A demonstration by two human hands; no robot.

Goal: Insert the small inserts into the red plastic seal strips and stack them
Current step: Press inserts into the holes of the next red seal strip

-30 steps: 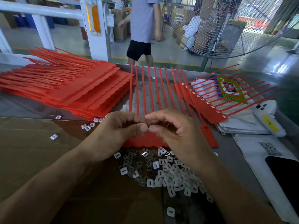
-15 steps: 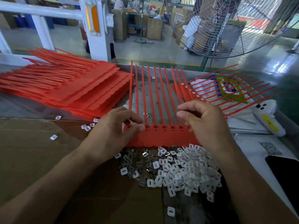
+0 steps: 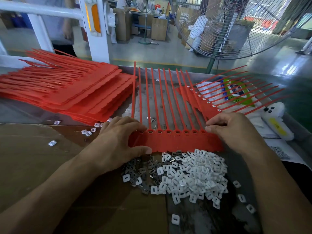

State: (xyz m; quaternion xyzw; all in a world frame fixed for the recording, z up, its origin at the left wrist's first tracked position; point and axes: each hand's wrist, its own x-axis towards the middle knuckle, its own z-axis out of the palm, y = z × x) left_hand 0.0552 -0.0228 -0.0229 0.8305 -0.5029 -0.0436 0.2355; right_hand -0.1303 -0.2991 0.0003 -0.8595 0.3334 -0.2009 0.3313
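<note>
1. The counter (image 3: 287,73) carries, at the left, a tall stack (image 3: 70,93) of red seal strips, and at the right a second strip sheet (image 3: 199,100) laid aslant over papers; white dots along its row of sockets suggest it is already fitted.

2. The strip (image 3: 177,141) in hand lies flat in the middle, its tails pointing away and its socket row facing up just beyond the fingertips. The sockets look empty, so filling is judged to be only starting on this sheet.

3. The inserts (image 3: 194,171) are heaped just in front of the strip's near edge – white ones to the right, grey ones to the left – with a few strays scattered about.

4. For good work, the strip should be held square and flat before an insert is pressed in, and each insert seated fully and flush – a tilted one would likely jam or pop out in stacking.

5. The left hand (image 3: 116,146) is laid over the strip's left end, thumb at the near edge and fingers curled onto the sockets, pinching it.

6. The right hand (image 3: 236,130) is arched over the right end, bent fingertips pressed down at the last socket; whether anything is pinched there cannot be told.
</note>
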